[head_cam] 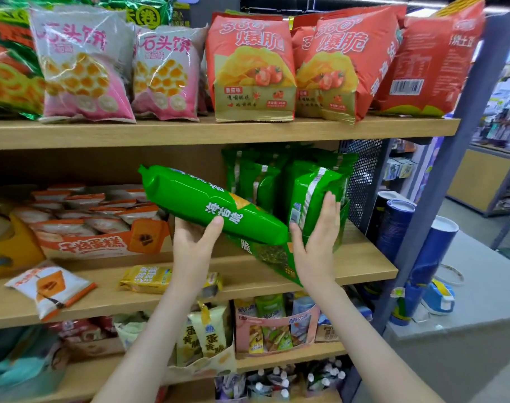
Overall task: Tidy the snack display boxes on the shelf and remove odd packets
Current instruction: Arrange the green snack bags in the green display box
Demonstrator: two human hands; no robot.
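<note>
Green and glossy, the long foil snack packet (210,207) was held slanted in front of the wooden middle shelf (364,257). The left hand (195,237) gripped its lower end, thumb on the face and fingers curled beneath. The right hand (317,242) lay flat, fingers straight, against the side of the upright row of matching green packets (311,187) at the shelf's right end.

The tidying looked only partly done: that row leaned, and the held packet was not yet placed. A white-and-orange sachet (51,286) lay loose on the shelf front by the orange cardboard display box (102,242), and a yellow packet (144,279) lay nearby. Both seemed odd ones left to deal with.
</note>
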